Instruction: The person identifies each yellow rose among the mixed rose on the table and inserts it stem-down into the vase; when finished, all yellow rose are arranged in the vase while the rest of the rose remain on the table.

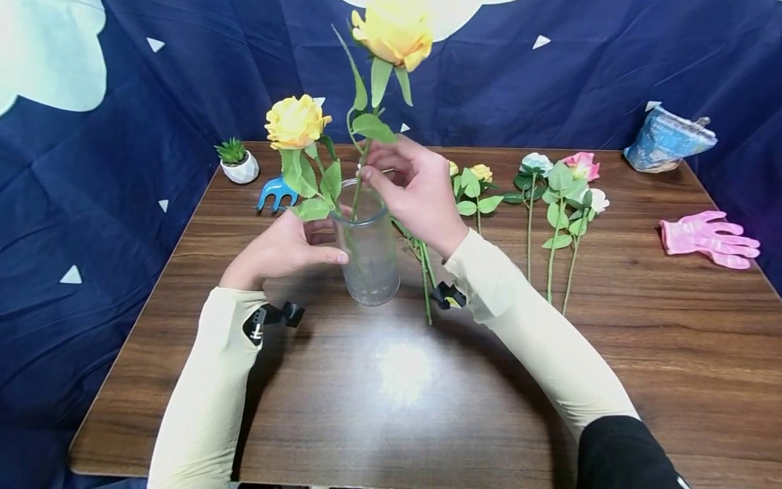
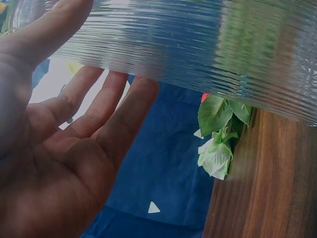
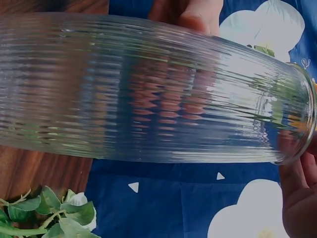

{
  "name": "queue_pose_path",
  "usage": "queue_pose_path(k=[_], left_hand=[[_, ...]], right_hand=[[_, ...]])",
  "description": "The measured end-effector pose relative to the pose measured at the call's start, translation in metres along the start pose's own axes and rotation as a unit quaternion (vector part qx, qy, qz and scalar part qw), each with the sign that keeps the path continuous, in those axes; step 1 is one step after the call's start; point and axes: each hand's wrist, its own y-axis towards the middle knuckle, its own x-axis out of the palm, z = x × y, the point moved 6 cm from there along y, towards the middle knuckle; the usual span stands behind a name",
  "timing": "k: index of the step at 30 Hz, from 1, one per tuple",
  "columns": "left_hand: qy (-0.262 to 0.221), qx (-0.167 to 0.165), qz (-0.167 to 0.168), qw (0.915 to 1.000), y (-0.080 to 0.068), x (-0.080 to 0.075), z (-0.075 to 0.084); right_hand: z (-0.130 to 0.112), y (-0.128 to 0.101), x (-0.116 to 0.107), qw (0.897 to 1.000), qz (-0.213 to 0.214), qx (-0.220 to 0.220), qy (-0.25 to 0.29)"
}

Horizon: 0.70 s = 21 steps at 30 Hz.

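A ribbed clear glass vase [image 1: 370, 252] [image 2: 198, 49] [image 3: 148, 89] stands upright on the wooden table [image 1: 391, 394]. My left hand [image 1: 293, 246] [image 2: 64, 148] holds its left side, with the thumb on the front and the fingers behind. A yellow rose [image 1: 295, 121] leans out of the vase to the left. Above the rim, my right hand [image 1: 412, 189] [image 3: 299, 198] pinches the stem of a taller yellow rose [image 1: 394, 30]. That stem's lower end is inside the vase.
Several loose roses [image 1: 552, 197] lie to the right of the vase, with a white one [image 2: 215, 158] close by. A potted succulent [image 1: 237, 161] and a blue hand rake [image 1: 276, 193] stand back left. Pink gloves [image 1: 709, 238] and a blue bag [image 1: 667, 139] are at the right.
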Motion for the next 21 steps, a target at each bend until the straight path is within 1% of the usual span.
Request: queue_pose_path(k=[4,8,15,21], left_hand=[[-0.004,-0.002,0.002,1.0,0.0001,0.0003,0.0005],[-0.009,-0.011,0.004,0.9999,0.0003,0.0007,-0.0001],[-0.012,-0.011,0.005,0.9999,-0.0008,0.001,0.0017],[-0.01,-0.009,0.004,0.9999,0.0,0.0016,0.0013]], right_hand=[[-0.0019,0.0003,0.0013,1.0,-0.007,0.002,-0.028],[-0.0024,0.0001,0.0015,0.999,-0.014,0.001,-0.048],[-0.0035,0.0015,0.0015,0.996,-0.031,-0.005,-0.081],[-0.0074,0.0037,0.0012,0.993,-0.053,0.003,-0.11]])
